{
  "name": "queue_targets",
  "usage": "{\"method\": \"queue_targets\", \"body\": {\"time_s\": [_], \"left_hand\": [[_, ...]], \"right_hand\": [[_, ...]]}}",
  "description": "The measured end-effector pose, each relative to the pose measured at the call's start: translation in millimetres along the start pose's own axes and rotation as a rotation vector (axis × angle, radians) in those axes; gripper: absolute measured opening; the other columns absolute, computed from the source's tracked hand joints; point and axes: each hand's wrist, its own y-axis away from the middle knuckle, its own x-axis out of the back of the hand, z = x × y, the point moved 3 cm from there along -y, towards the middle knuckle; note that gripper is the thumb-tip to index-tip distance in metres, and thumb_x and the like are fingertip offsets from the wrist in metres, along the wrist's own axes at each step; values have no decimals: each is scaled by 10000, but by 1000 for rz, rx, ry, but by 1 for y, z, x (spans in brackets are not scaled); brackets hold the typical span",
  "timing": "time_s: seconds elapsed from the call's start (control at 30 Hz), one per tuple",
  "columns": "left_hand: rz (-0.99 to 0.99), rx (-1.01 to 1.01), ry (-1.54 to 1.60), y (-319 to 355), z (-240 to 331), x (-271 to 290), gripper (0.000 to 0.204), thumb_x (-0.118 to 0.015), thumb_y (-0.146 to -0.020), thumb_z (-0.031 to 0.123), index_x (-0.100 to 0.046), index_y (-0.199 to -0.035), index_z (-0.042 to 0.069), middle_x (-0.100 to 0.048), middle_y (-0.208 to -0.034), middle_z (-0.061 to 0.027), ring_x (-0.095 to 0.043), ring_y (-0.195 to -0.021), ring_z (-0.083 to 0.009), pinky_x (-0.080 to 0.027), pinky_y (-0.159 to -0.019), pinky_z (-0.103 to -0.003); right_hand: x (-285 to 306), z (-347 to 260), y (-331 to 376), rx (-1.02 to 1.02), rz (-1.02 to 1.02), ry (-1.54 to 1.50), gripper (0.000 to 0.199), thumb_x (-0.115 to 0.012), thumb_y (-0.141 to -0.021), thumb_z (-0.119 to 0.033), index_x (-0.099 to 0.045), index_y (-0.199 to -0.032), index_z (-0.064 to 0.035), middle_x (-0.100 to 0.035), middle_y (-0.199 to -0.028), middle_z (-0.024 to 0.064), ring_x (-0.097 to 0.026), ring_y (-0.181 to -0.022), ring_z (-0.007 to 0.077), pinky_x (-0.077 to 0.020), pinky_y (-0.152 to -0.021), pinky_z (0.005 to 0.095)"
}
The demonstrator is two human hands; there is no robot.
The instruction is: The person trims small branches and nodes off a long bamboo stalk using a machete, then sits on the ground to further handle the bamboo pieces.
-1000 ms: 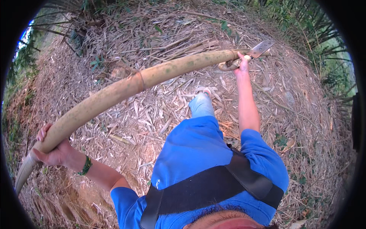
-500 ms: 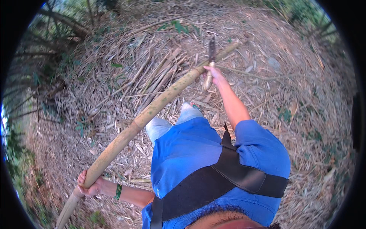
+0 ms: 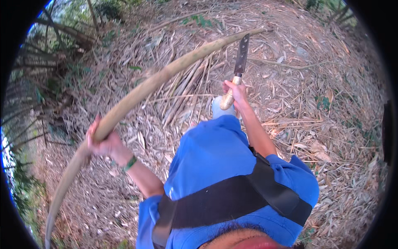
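Note:
A long bamboo pole (image 3: 168, 71) runs from the lower left up to the upper right, its line bent by the lens. My left hand (image 3: 104, 139), with a green bracelet at the wrist, is wrapped round the pole's lower left part. In my right hand (image 3: 235, 92) is a large knife (image 3: 241, 56) with a pale handle and a dark blade with holes along it. The blade points up and away from me, its tip just below the far stretch of the pole. My right hand is apart from the pole.
Dry bamboo leaves and litter (image 3: 290, 91) cover the ground. Several cut bamboo strips (image 3: 192, 85) lie in a heap beyond my legs. A thin branch (image 3: 298, 67) lies to the right. Bamboo stems (image 3: 68, 29) stand at the far left.
My left hand has lifted the pole and moved it up and forward. My right hand has come off the pole and drawn slightly nearer, still holding the knife.

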Motion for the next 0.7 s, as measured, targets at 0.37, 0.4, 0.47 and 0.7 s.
{"method": "queue_targets", "body": {"time_s": [0.37,0.4,0.47,0.7], "left_hand": [[-143,149,-74,15,-19,97,212,-591,-908,162,-588,-1106,84,-556,-1358,-180,-436,-1355,-300,-263,-1170,-428],[-183,163,-48,29,-7,74,212,-616,-906,173,-581,-1101,97,-558,-1353,-184,-439,-1349,-300,-222,-1180,-420],[-214,180,-49,35,-3,92,213,-633,-907,182,-572,-1102,122,-549,-1362,-183,-436,-1345,-288,-250,-1161,-408],[-334,247,-445,57,6,141,687,-716,-864,302,-386,-1417,61,-498,-1411,-181,-365,-1397,-277,-257,-1171,-429]], "right_hand": [[-207,99,78,-272,-450,-329,287,-573,-968,-224,-471,-1183,-63,-594,-1219,257,-620,-1070,342,-487,-976,468],[-206,114,68,-305,-519,-360,323,-539,-983,-269,-488,-1222,-57,-594,-1228,253,-615,-1075,349,-478,-986,484],[-220,113,87,-183,-560,-429,485,-538,-981,-286,-429,-1370,-18,-554,-1293,217,-552,-1188,352,-428,-1050,518],[-245,115,103,-160,-450,-294,440,-605,-951,-246,-477,-1331,-64,-550,-1289,161,-551,-1185,330,-431,-1051,530]]}}
